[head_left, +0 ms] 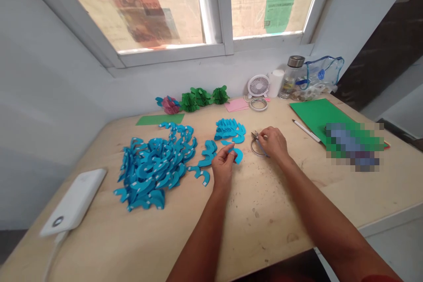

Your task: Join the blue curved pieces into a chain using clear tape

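My left hand (224, 163), fingers closed in a pinch, holds a curved blue paper piece (238, 156) over the middle of the table. My right hand (273, 142) is closed at the upper edge of a thin tape roll (252, 147). A small dark item shows at those fingertips, too small to name. Beside my left hand is a short row of blue paper arcs (208, 153). Another fanned stack of blue pieces (228, 130) lies just beyond. To the left spreads a large heap of blue arcs (155, 163), many with small white patches.
Folded green paper shapes (201, 98) line the wall, with a pink one (170, 105). A small white fan (258, 85), a second tape roll (258, 104) and a glass bottle (291, 78) stand or lie at the back. Right: green sheets (313, 112), pen (306, 130). Left: white power bank (77, 198).
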Demonstrator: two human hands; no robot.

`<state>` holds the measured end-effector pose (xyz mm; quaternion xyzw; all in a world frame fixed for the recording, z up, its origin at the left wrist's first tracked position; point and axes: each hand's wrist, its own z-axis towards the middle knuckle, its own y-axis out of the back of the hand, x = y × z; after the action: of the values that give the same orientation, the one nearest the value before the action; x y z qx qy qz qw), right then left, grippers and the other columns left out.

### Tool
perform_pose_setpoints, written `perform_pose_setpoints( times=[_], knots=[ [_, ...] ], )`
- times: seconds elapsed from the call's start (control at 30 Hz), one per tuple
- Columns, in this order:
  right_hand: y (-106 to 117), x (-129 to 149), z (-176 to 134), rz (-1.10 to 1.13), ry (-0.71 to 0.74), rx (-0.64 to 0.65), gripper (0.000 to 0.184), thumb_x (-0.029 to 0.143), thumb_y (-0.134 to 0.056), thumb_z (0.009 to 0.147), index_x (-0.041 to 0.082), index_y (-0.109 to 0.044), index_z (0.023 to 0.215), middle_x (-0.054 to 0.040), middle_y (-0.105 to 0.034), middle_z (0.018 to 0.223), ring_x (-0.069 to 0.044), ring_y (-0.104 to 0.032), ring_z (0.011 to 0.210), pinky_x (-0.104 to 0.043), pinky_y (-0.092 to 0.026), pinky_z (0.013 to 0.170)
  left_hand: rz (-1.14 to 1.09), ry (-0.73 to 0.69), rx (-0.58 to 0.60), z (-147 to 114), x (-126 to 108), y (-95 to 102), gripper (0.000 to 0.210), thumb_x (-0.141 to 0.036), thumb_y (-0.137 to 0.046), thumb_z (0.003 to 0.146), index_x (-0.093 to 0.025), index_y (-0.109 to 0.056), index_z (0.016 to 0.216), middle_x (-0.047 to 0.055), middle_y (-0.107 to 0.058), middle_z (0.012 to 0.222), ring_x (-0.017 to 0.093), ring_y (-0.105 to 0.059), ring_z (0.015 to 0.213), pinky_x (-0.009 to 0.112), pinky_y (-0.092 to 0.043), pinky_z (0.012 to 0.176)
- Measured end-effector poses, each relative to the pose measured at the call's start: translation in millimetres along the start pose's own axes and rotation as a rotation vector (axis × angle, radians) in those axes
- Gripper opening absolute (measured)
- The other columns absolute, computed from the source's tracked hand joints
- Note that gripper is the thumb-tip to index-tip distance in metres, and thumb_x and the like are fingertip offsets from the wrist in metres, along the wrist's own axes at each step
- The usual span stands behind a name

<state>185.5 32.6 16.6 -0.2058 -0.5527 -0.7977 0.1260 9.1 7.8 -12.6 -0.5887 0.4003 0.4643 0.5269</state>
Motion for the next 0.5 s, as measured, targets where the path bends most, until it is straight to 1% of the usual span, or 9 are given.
perform_pose_setpoints(
  times=[0.07, 0.1, 0.17, 0.23, 0.27, 0.37, 0.5],
  knots=[
    [-2, 3, 0, 0.070, 0.029, -0.035, 0.016, 0.025, -0.052, 0.075, 0.018, -0.064, 0.067, -0.0084, -0.064, 0.080, -0.021, -0.054, 0.083, -0.031, -0.039, 0.071, -0.026, -0.011, 0.003, -1, -1, -1.4, 0.034, -0.021, -0.062, 0.066, -0.015, -0.065, 0.100, -0.002, -0.054, 0.064, 0.008, -0.052, 0.059, 0.019, -0.043, 0.056],
    [-3, 5, 0, 0.159, 0.035, -0.020, 0.016, 0.026, -0.052, 0.075, 0.018, -0.064, 0.068, -0.0076, -0.064, 0.079, -0.020, -0.055, 0.081, -0.031, -0.040, 0.071, -0.038, -0.015, 0.007, -2, -2, -2.2, 0.036, -0.021, -0.062, 0.066, -0.016, -0.063, 0.102, -0.003, -0.051, 0.062, 0.008, -0.051, 0.058, 0.019, -0.043, 0.055],
    [-6, 10, -1, 0.418, 0.034, 0.075, 0.017, 0.030, -0.053, 0.075, 0.018, -0.064, 0.070, -0.0052, -0.064, 0.077, -0.018, -0.056, 0.073, -0.029, -0.041, 0.067, -0.055, -0.017, 0.027, -3, -5, -3.6, 0.041, -0.019, -0.061, 0.066, -0.016, -0.059, 0.107, -0.005, -0.047, 0.058, 0.007, -0.050, 0.055, 0.018, -0.042, 0.055],
    [-8, 16, -4, 0.697, 0.001, 0.214, 0.020, 0.035, -0.054, 0.075, 0.018, -0.064, 0.073, -0.0033, -0.064, 0.076, -0.016, -0.056, 0.068, -0.027, -0.042, 0.063, -0.067, -0.011, 0.057, -4, -7, -4.6, 0.049, -0.016, -0.060, 0.066, -0.017, -0.053, 0.115, -0.007, -0.045, 0.055, 0.007, -0.049, 0.053, 0.018, -0.041, 0.055],
    [-9, 20, -5, 0.791, -0.018, 0.283, 0.021, 0.036, -0.056, 0.074, 0.018, -0.064, 0.074, -0.0027, -0.065, 0.076, -0.015, -0.056, 0.068, -0.027, -0.042, 0.062, -0.071, -0.007, 0.070, -5, -8, -5.0, 0.054, -0.015, -0.059, 0.065, -0.018, -0.050, 0.118, -0.008, -0.046, 0.054, 0.007, -0.048, 0.052, 0.018, -0.041, 0.056],
    [-9, 29, -11, 0.943, -0.061, 0.410, 0.021, 0.038, -0.061, 0.071, 0.017, -0.065, 0.072, -0.0015, -0.065, 0.077, -0.015, -0.056, 0.072, -0.026, -0.041, 0.065, -0.064, 0.007, 0.105, -7, -11, -5.8, 0.060, -0.014, -0.057, 0.065, -0.019, -0.042, 0.123, -0.008, -0.047, 0.053, 0.007, -0.047, 0.050, 0.018, -0.040, 0.055],
    [-8, 36, -14, 1.047, -0.121, 0.479, 0.023, 0.040, -0.064, 0.067, 0.017, -0.064, 0.068, 0.0008, -0.062, 0.068, -0.012, -0.053, 0.065, -0.027, -0.040, 0.063, -0.025, 0.021, 0.152, -8, -12, -6.4, 0.063, -0.012, -0.054, 0.065, -0.018, -0.037, 0.125, -0.009, -0.048, 0.052, 0.007, -0.044, 0.047, 0.017, -0.036, 0.050]
  ],
)
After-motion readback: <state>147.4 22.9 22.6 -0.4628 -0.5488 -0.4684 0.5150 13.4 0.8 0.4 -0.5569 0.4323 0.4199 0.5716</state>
